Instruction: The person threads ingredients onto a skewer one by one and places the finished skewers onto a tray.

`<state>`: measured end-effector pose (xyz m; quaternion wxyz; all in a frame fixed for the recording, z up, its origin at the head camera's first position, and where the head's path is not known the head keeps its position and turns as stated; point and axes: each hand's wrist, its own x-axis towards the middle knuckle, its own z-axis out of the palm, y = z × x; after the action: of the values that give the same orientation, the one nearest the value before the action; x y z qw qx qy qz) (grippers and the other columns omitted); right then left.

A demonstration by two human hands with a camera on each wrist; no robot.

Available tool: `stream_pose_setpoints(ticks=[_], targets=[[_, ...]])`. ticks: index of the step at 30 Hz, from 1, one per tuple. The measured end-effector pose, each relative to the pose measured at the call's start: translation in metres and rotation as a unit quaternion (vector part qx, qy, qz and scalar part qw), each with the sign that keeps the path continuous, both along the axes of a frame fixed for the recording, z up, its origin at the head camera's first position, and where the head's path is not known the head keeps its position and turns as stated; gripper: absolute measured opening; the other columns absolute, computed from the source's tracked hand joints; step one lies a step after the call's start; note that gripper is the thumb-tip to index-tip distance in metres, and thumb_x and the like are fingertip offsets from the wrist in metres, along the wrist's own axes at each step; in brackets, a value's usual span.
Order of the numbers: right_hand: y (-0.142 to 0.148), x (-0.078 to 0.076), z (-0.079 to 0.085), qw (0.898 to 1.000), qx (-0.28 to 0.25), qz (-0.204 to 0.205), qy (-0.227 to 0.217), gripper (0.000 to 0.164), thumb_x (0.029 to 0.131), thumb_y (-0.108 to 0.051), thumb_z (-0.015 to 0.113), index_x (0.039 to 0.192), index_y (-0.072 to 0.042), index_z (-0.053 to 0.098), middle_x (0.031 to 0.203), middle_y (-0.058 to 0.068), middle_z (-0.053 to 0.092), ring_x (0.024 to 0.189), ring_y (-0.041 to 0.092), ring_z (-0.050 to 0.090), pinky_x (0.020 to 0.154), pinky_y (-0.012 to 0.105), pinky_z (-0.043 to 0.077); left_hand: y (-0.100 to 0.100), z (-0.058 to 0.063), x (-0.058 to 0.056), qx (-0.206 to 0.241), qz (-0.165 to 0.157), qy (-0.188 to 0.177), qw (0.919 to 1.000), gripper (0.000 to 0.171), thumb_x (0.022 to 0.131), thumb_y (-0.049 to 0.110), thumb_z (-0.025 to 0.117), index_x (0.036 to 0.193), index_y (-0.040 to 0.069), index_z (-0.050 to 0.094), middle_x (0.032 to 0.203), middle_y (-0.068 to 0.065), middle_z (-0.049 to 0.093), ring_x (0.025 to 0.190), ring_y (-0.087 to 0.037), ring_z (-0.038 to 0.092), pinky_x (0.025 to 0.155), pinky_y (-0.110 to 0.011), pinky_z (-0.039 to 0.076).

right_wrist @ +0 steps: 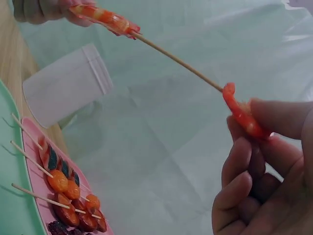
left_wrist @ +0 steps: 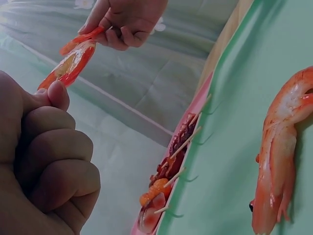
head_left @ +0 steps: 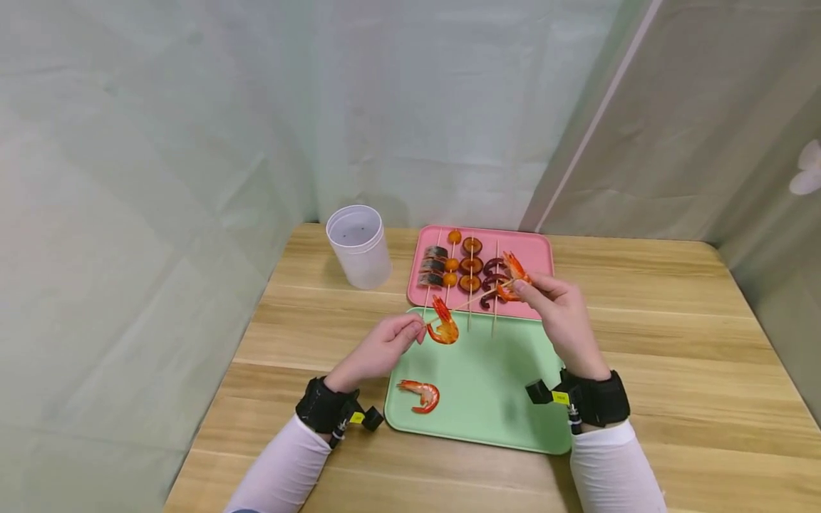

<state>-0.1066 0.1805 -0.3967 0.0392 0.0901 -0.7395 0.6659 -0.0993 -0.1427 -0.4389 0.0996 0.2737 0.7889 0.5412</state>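
A thin bamboo skewer [head_left: 477, 298] slants up between the hands, above the trays. My left hand [head_left: 385, 347] pinches its lower end between thumb and forefinger, the other fingers curled. Threaded close beside those fingertips is an orange-red shrimp [head_left: 445, 329]. At the skewer's far end, my right hand [head_left: 563, 318] pinches a second shrimp [right_wrist: 239, 115] between thumb and fingers; the skewer's tip meets its body in the right wrist view. Another shrimp [head_left: 423, 396] lies on the green tray [head_left: 487, 399], at its left side.
Behind the green tray, a pink tray [head_left: 537, 251] bears skewers of fish pieces [head_left: 433, 265], orange balls [head_left: 452, 264], mushroom-like brown rounds [head_left: 471, 265] and dark red tentacles [head_left: 492, 281]. Their sticks overhang the green tray. A translucent plastic tub [head_left: 365, 260] stands at the back left.
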Motion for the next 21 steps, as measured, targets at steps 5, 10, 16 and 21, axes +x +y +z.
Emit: stream_pose_setpoints(ticks=[5, 10, 16, 21], targets=[[-0.018, 0.0, 0.0, 0.997, 0.051, 0.05, -0.001, 0.032, 0.108, -0.027, 0.069, 0.116, 0.002, 0.078, 0.1, 0.004, 0.073, 0.096, 0.018, 0.064, 0.086, 0.026, 0.051, 0.005, 0.001, 0.002, -0.009, 0.006, 0.016, 0.9998, 0.028, 0.116, 0.013, 0.047, 0.096, 0.0, 0.062, 0.073, 0.005, 0.039, 0.067, -0.015, 0.039, 0.067, -0.031, 0.034], [-0.031, 0.002, -0.002, 0.995, 0.072, 0.071, -0.008, 0.022, 0.106, -0.026, 0.071, 0.112, -0.007, 0.081, 0.1, 0.004, 0.073, 0.093, 0.02, 0.06, 0.081, 0.029, 0.047, 0.01, 0.003, 0.002, -0.01, 0.003, 0.022, 0.9997, 0.027, 0.116, 0.014, 0.047, 0.097, 0.004, 0.064, 0.077, 0.005, 0.044, 0.07, -0.016, 0.041, 0.069, -0.032, 0.037], [-0.031, 0.003, -0.007, 0.995, 0.075, 0.063, -0.012, 0.022, 0.106, -0.03, 0.071, 0.109, -0.011, 0.081, 0.094, 0.004, 0.068, 0.087, 0.02, 0.054, 0.076, 0.03, 0.042, 0.01, 0.003, 0.002, -0.021, 0.016, 0.022, 0.9994, 0.026, 0.116, 0.013, 0.047, 0.097, 0.007, 0.065, 0.089, -0.005, 0.056, 0.074, -0.017, 0.044, 0.072, -0.033, 0.04], [-0.032, 0.003, -0.007, 0.994, 0.079, 0.068, -0.022, 0.023, 0.105, -0.031, 0.073, 0.114, -0.012, 0.083, 0.107, 0.003, 0.074, 0.097, 0.022, 0.06, 0.083, 0.03, 0.047, 0.009, 0.003, 0.003, -0.021, 0.019, 0.021, 0.9994, 0.026, 0.115, 0.011, 0.047, 0.097, 0.007, 0.065, 0.089, -0.018, 0.057, 0.074, -0.017, 0.044, 0.072, -0.034, 0.04]])
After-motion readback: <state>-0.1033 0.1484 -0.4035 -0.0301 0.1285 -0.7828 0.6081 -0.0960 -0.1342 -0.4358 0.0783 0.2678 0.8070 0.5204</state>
